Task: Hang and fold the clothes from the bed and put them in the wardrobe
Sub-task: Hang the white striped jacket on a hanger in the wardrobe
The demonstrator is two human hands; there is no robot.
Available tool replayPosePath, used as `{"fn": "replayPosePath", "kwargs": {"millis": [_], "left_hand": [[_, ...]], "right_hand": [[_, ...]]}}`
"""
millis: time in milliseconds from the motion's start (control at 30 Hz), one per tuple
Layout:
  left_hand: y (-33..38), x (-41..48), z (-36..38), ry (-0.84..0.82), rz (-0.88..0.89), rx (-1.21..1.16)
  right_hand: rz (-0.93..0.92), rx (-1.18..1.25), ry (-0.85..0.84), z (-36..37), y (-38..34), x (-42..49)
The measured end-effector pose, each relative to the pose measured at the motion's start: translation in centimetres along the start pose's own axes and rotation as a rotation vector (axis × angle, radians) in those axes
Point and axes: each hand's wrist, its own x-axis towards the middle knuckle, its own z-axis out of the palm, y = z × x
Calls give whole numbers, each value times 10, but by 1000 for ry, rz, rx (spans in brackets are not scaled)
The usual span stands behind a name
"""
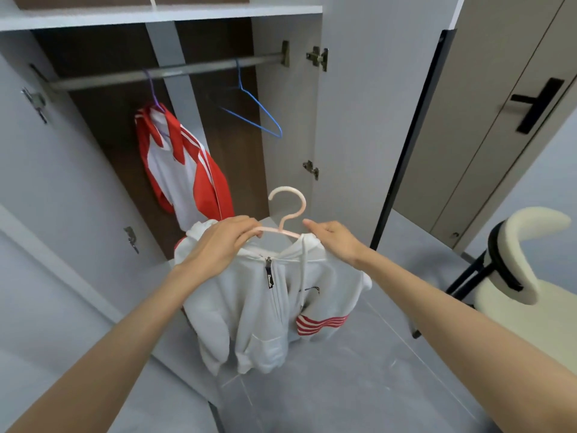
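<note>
A white zip hoodie (265, 310) with red stripes on one sleeve hangs on a pink plastic hanger (288, 210), held up in front of the open wardrobe (281, 120). My left hand (218, 242) is closed around the hanger's left arm and the hoodie's shoulder. My right hand (337, 239) grips the hoodie's right shoulder over the hanger's other arm. The hanger's hook points up, below the metal rail (175, 71). On the rail hang a red and white jacket (184, 170) on a purple hanger and an empty blue wire hanger (256, 114).
The wardrobe doors stand open at left (46, 214) and right (349, 120). A cream office chair (524, 270) stands at the right. Behind it is a beige door with a black handle (537, 104). The floor is grey.
</note>
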Motion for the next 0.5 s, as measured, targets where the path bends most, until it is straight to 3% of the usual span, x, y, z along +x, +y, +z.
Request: {"fn": "replayPosePath", "kwargs": {"millis": [67,167,300,367,433,500], "left_hand": [[-7,5,-1,-95,-66,51],[-13,13,6,-213,-176,-49],[-22,30,8,-143,-256,-127],[-22,40,4,-38,-252,-121],[-13,48,4,72,-187,-135],[3,51,10,103,-90,-157]], "right_hand": [[-58,52,164,-2,-14,6],[-309,-137,361,-14,-46,9],[-541,-262,646,-20,-59,-5],[-483,-476,617,-21,-39,-15],[-287,-676,428,-21,-15,-20],[-227,-675,425,-19,-4,-25]]}}
